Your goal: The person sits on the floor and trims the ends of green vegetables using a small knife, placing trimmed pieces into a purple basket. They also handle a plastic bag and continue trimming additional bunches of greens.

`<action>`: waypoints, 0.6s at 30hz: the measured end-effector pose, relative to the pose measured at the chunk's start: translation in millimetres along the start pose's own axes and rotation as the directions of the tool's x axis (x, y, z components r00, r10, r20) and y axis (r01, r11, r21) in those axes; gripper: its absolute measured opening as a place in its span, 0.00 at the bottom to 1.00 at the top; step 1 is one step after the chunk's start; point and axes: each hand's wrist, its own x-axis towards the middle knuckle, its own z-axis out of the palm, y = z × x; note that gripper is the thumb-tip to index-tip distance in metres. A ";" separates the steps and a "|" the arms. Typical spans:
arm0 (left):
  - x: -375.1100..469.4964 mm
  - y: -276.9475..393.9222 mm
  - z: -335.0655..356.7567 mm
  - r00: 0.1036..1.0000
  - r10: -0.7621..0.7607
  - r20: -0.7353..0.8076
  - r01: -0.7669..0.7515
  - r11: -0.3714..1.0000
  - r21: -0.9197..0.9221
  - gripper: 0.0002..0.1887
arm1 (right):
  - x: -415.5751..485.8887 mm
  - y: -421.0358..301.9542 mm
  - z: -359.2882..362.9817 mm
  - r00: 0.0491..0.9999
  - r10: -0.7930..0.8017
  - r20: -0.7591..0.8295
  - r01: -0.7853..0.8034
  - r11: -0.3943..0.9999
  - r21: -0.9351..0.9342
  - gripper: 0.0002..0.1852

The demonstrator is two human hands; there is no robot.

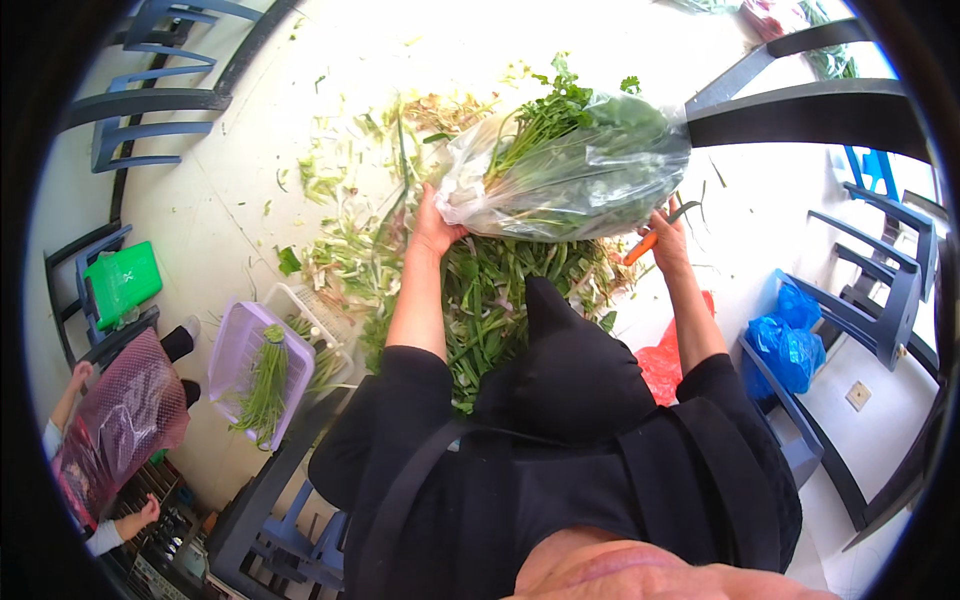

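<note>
A clear plastic bag [592, 206] of leafy green herbs [559, 109] is held up before me, lying nearly sideways. Stems and some leaves stick out through the bag's upper side. My left hand [441, 223] grips the gathered plastic at the stem end. At the other end, my right hand [669, 241] holds an orange-handled knife [640, 248] and touches the bag's lower edge; its fingers are partly hidden. Beneath the bag lies a heap of cut green leaves and stalks [487, 292] on the floor, close to my legs.
Pale trimmings [330, 247] litter the floor. A lilac plastic basket [225, 352] with a bunch of green stems stands left, beside a white basket [341, 319]. Red [660, 367] and blue plastic bags [784, 341] lie right, near chairs [877, 300]. Another person [124, 420] is at far left.
</note>
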 end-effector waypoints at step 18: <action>-15.7 -2.8 63.1 0.910 0.372 -0.182 -0.319 0.910 0.265 0.07 | -20.3 -71.9 53.5 0.997 -0.048 -0.064 0.045 0.998 -0.049 0.12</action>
